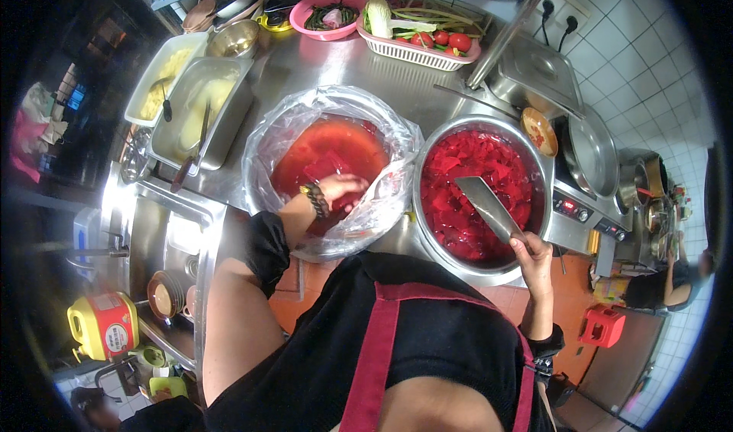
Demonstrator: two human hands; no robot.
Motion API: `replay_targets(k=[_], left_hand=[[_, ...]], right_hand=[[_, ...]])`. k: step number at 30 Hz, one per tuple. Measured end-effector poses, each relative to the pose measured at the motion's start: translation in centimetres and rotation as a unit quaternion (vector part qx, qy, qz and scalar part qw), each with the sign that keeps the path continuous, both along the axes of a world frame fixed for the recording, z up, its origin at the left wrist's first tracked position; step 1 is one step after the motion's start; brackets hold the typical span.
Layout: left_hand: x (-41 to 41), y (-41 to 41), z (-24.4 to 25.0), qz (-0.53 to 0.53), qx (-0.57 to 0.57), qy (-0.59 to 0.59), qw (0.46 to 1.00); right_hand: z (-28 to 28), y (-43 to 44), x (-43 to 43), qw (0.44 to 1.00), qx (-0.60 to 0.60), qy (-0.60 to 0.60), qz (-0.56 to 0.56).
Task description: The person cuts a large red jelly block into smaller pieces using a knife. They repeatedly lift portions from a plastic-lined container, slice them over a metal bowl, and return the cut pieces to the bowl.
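My left hand (342,190), with a dark beaded bracelet at its wrist, reaches into a large metal bowl lined with a clear plastic bag (257,140). It is over red liquid (338,140), beside the bag's folds; the fingertips are blurred, so whether they grip anything is unclear. To the right, my right hand (534,254) grips the end of a flat metal blade tool, perhaps a spatula (487,206). Its blade slants over a round steel pot (425,226) filled with deep red, translucent pieces (458,151) in liquid. The bowl and pot stand side by side.
A steel pan with a ladle (223,140) and a white tub (134,97) stand left, above a sink (215,226). A pink basin (355,0) and vegetable basket (418,57) sit behind. Right are an induction cooker (564,206), a red stool (601,324) and another person (647,289); another person (94,406) is lower left.
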State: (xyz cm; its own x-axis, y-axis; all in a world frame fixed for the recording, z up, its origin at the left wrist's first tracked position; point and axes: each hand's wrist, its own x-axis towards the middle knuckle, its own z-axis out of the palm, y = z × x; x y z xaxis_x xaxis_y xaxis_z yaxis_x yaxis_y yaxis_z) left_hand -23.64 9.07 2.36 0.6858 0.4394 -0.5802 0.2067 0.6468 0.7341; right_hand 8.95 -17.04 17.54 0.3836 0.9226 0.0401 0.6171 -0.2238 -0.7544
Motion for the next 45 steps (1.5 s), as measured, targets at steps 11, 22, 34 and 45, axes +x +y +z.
replay_targets(k=[11,22,34,45], left_hand=[[0.2,-0.7,8.4,0.202,-0.070,-0.329,0.920],[12.8,-5.9,9.4,0.208,-0.259,-0.457,0.825],[19.7,-8.1,6.9,0.120,-0.332,-0.429,0.832],[19.5,-9.2,9.7,0.053,-0.197,-0.303,0.931]], right_hand=[[1.0,0.9,-1.2,0.999,-0.037,-0.022,-0.007],[4.4,-0.1,-2.1,0.999,-0.002,0.000,-0.038],[3.2,-1.9,-2.8,0.997,0.013,-0.042,-0.062],[3.2,-2.6,-1.3,0.995,0.007,-0.065,-0.082]])
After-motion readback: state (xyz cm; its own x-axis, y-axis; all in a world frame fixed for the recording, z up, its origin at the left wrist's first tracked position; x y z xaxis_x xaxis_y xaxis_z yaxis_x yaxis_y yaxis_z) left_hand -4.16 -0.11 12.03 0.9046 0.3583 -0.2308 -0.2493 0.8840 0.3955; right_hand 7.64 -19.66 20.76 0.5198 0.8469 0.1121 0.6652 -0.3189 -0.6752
